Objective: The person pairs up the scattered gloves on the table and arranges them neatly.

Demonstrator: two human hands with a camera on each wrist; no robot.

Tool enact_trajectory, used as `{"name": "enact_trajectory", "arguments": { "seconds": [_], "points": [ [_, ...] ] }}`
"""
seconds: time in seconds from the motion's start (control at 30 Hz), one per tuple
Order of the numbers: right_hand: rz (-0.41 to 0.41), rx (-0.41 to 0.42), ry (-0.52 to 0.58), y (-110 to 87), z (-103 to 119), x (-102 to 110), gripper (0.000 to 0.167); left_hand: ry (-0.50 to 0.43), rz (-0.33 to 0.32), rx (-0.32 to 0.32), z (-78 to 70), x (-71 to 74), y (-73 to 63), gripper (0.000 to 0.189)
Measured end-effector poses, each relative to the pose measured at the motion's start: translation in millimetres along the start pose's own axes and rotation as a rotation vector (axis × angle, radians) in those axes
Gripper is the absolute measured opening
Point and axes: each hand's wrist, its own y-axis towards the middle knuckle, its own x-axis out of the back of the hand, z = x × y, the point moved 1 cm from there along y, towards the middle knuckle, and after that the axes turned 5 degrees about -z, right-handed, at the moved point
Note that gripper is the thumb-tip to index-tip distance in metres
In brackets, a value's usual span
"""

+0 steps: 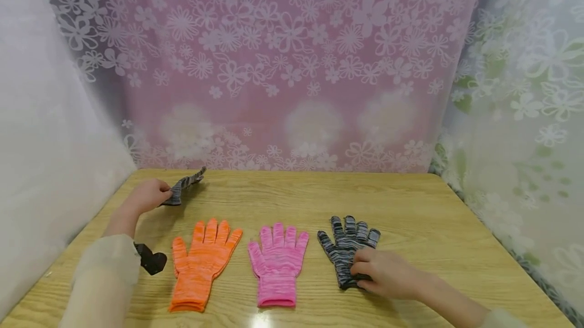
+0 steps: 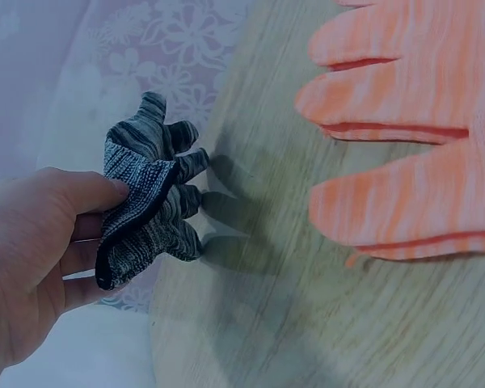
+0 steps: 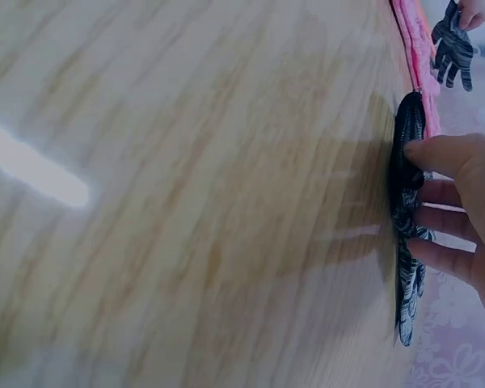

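Note:
My left hand (image 1: 147, 196) pinches a grey-and-black striped knit glove (image 2: 141, 194) by its cuff, thumb on one side. In the left wrist view its glove fingers point away from the hand, over the table's edge region. At the right, a matching striped glove (image 1: 342, 252) lies flat, fingers pointing to the back. My right hand (image 1: 388, 272) rests on that glove's lower palm and cuff, with the thumb (image 3: 428, 152) and fingertips touching its upper surface. An orange glove (image 1: 198, 262) and a pink glove (image 1: 278, 267) lie flat between the hands.
The wooden table (image 1: 292, 191) reaches back to a pink flowered curtain (image 1: 292, 89). White sheeting (image 1: 59, 115) hangs at the left and a flowered curtain (image 1: 524, 115) at the right. A black device (image 1: 152, 259) shows beside the left wrist.

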Motion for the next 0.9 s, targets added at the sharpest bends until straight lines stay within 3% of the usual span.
{"name": "enact_trajectory", "arguments": {
  "seconds": [0.13,0.3,0.47,0.67,0.9],
  "points": [
    [0.056,0.046,0.067,-4.5,3,3,0.015,-0.018,-0.026,0.005,-2.4,2.4,0.2,0.027],
    [0.012,0.123,0.104,-7.3,5,2,0.010,-0.048,-0.099,0.021,-13.3,8.2,-2.4,0.032],
    [-0.022,0.115,0.081,-10.0,5,0,0.017,-0.071,-0.197,0.076,-32.7,15.3,-0.7,0.024],
    [-0.040,0.121,0.037,-14.6,3,2,0.019,-0.099,-0.266,0.136,-59.9,19.6,6.4,0.037],
    [-0.100,0.142,-0.009,-22.3,-8,7,0.026,-0.144,-0.295,0.105,-91.7,18.9,10.8,0.037]
  ]
}}
